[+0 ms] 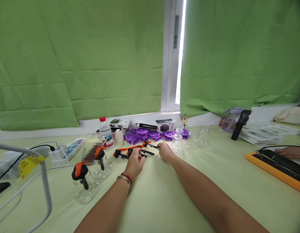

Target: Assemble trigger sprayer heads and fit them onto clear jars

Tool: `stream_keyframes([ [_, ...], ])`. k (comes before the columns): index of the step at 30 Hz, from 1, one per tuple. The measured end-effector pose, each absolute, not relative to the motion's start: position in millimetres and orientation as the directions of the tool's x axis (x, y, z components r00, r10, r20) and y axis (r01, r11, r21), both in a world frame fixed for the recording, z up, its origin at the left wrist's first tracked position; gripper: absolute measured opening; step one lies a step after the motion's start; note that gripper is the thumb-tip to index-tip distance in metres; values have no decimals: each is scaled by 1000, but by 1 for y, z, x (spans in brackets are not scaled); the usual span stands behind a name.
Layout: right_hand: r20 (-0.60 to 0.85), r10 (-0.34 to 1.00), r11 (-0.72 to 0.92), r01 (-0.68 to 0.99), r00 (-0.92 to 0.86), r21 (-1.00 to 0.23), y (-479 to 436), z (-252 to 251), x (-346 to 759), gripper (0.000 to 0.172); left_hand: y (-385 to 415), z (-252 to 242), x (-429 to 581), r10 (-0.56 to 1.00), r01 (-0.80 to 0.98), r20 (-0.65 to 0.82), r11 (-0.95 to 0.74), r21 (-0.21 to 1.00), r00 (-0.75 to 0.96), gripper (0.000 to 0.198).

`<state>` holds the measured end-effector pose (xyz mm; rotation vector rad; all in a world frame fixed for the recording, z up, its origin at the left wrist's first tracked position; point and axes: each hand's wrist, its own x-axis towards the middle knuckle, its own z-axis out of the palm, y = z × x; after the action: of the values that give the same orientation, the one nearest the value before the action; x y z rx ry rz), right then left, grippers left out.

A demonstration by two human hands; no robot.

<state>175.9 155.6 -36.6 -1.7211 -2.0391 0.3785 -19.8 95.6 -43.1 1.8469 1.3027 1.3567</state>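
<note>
My right hand (pixel 165 151) is closed in a pinch on the end of a black stem of an orange-and-black lid (pixel 147 144), whose head points left. My left hand (pixel 134 164) lies lower and to the left, fingers apart, right at several similar lids with black stems (pixel 118 153) on the table; whether it touches one I cannot tell. Left of it stand two clear glass jars (pixel 87 192) topped with orange-and-black lids, their stems hanging inside. Several clear glass jars (pixel 177 144) without such lids stand just beyond my right hand.
Purple spoked plastic discs (pixel 142 132) are heaped at the back, before boxes (pixel 166 123) and a water bottle (pixel 105 134). A power strip (pixel 73 149) and a white metal tube (pixel 46 184) are at left. A yellow-and-black device (pixel 273 168), a paper stack (pixel 263 136) and another person's hand are at right.
</note>
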Motion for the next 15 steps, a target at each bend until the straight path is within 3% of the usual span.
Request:
stream_keyframes([
  [5, 251, 947, 298, 831, -199, -469, 131, -43, 174, 23, 96, -41, -17, 978, 127, 208, -204, 971, -26, 47],
  [9, 302, 914, 385, 814, -271, -434, 107, -49, 174, 22, 92, -36, -14, 998, -17, 49, -48, 999, 41, 49],
  [15, 474, 768, 571, 796, -432, -199, 88, -50, 189, 21, 85, -32, -8, 998, -41, -23, 25, 999, 51, 40],
])
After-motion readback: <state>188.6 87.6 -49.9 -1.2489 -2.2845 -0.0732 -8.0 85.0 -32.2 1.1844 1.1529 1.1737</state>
